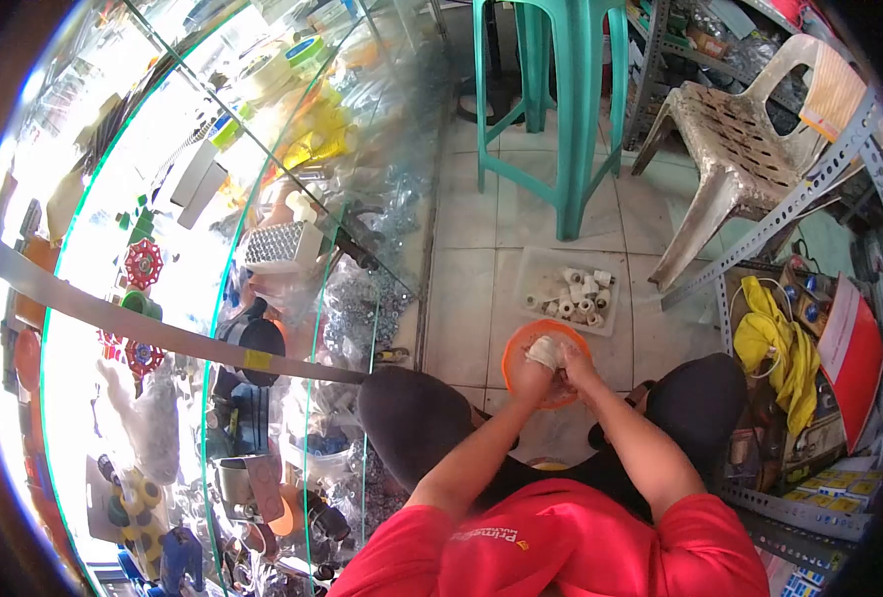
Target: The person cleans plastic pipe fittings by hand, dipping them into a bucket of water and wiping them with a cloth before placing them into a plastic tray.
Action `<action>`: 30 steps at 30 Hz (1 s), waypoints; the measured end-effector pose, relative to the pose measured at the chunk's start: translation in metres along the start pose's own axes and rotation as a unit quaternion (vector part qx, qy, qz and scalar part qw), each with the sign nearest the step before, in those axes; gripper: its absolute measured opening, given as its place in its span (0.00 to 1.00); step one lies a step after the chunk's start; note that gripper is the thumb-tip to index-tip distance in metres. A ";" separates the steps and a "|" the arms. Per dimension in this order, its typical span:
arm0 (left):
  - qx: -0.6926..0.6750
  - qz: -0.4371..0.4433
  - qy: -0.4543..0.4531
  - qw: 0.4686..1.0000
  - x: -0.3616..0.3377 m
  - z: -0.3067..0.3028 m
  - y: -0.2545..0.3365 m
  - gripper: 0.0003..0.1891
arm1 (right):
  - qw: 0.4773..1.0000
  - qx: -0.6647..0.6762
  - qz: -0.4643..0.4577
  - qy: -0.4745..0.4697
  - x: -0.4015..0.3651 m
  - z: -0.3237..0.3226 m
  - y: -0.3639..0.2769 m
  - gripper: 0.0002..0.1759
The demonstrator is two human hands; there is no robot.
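Both hands are close together over an orange plastic basin on the floor between my knees. My left hand is closed around a whitish piece; whether it is a cloth or a pipe fitting I cannot make out. Against it, on the right, my right hand has its fingers curled in, and what they grip is hidden. Just beyond the basin sits a clear plastic tub with several white pipe fittings in it.
A glass display case full of hardware runs along the left. A green plastic stool stands ahead on the tiles. To the right are a worn plastic chair, metal shelving and a yellow cloth.
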State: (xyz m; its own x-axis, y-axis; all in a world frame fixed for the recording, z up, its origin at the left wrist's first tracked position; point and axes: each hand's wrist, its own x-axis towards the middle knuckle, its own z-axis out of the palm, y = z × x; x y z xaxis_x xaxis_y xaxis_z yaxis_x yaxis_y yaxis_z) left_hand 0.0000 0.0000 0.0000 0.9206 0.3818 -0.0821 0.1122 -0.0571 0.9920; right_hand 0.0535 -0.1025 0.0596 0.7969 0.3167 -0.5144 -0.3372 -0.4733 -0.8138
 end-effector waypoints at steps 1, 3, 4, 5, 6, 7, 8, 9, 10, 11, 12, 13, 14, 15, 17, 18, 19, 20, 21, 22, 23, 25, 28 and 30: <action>-0.078 -0.022 0.006 0.997 -0.004 0.006 -0.005 0.17 | 0.989 0.086 0.114 -0.040 -0.011 -0.004 -0.017 0.27; -0.110 -0.013 -0.001 0.994 0.000 -0.009 0.002 0.15 | 0.971 0.160 0.167 -0.068 -0.008 0.008 -0.028 0.26; -0.077 0.008 -0.015 0.997 -0.006 -0.009 0.008 0.15 | 0.982 0.139 0.118 -0.047 -0.007 0.010 -0.023 0.26; -0.014 0.046 -0.010 0.999 -0.007 -0.015 0.014 0.15 | 0.990 0.122 0.067 -0.030 -0.008 0.017 -0.020 0.25; 0.048 0.083 0.000 0.995 -0.007 -0.021 0.011 0.15 | 0.994 0.107 0.017 -0.012 -0.009 0.025 -0.016 0.24; 0.131 0.136 0.026 0.982 -0.003 -0.022 0.009 0.15 | 0.995 0.089 -0.033 0.009 -0.009 0.029 -0.011 0.24; 0.209 0.189 0.053 0.958 0.002 -0.020 0.007 0.15 | 0.994 0.068 -0.084 0.032 -0.007 0.027 -0.007 0.24; 0.097 0.121 0.027 0.987 0.002 -0.020 0.012 0.14 | 0.990 0.030 -0.128 0.053 -0.013 0.026 -0.012 0.22; -0.016 0.051 -0.001 0.999 0.002 -0.021 0.023 0.14 | 0.982 -0.008 -0.171 0.073 -0.025 0.025 -0.027 0.21; -0.128 -0.020 -0.028 0.991 0.001 -0.024 0.032 0.14 | 0.971 -0.045 -0.214 0.093 -0.036 0.022 -0.040 0.20; -0.206 -0.098 -0.020 0.973 0.002 -0.028 0.036 0.14 | 0.965 -0.111 -0.223 0.077 -0.041 0.018 -0.046 0.21; -0.282 -0.175 -0.013 0.943 0.003 -0.030 0.040 0.14 | 0.955 -0.177 -0.230 0.061 -0.044 0.014 -0.052 0.22; -0.356 -0.249 -0.005 0.900 0.002 -0.029 0.044 0.14 | 0.939 -0.243 -0.237 0.044 -0.046 0.011 -0.054 0.23; -0.247 -0.200 -0.010 0.948 0.001 -0.029 0.045 0.14 | 0.949 -0.206 -0.229 0.064 -0.043 0.013 -0.049 0.23; -0.015 -0.091 -0.021 0.996 -0.001 -0.028 0.047 0.14 | 0.964 -0.128 -0.212 0.102 -0.035 0.019 -0.038 0.23; 0.060 -0.041 -0.002 0.997 -0.004 -0.024 0.046 0.15 | 0.994 -0.029 -0.085 0.056 -0.033 0.016 -0.039 0.23; 0.135 0.009 0.017 0.991 -0.009 -0.016 0.045 0.16 | 0.996 0.071 0.045 0.009 -0.029 0.012 -0.042 0.22; 0.208 0.058 0.035 0.976 -0.013 -0.011 0.044 0.17 | 0.985 0.124 0.118 -0.023 -0.028 0.010 -0.043 0.23; 0.187 0.044 0.034 0.981 -0.016 -0.010 0.053 0.17 | 0.965 0.171 0.193 -0.047 -0.027 0.007 -0.043 0.23; 0.165 0.032 0.032 0.985 -0.019 -0.008 0.068 0.17 | 0.960 0.173 0.212 -0.054 -0.027 0.006 -0.044 0.23; 0.142 0.024 0.037 0.989 -0.018 -0.007 0.066 0.17 | 0.976 0.136 0.165 -0.035 -0.026 0.006 -0.041 0.24; 0.096 0.010 0.054 0.994 -0.010 -0.005 0.038 0.16 | 0.999 0.012 0.009 0.033 -0.022 0.011 -0.026 0.25; -0.008 -0.023 0.016 1.000 -0.003 -0.014 0.040 0.15 | 0.959 -0.096 -0.244 0.109 -0.020 0.016 -0.021 0.24; -0.137 -0.091 -0.019 0.986 -0.004 -0.021 0.060 0.14 | 0.939 -0.127 -0.309 0.086 -0.027 0.011 -0.031 0.23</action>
State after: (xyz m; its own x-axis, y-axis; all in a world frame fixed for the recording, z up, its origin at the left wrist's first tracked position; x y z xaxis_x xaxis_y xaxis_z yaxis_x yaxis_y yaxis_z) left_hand -0.0043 0.0143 0.0613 0.9084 0.3278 -0.2596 0.1761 0.2630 0.9486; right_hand 0.0374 -0.0871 0.0958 0.8779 0.4675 0.1037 0.3288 -0.4310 -0.8403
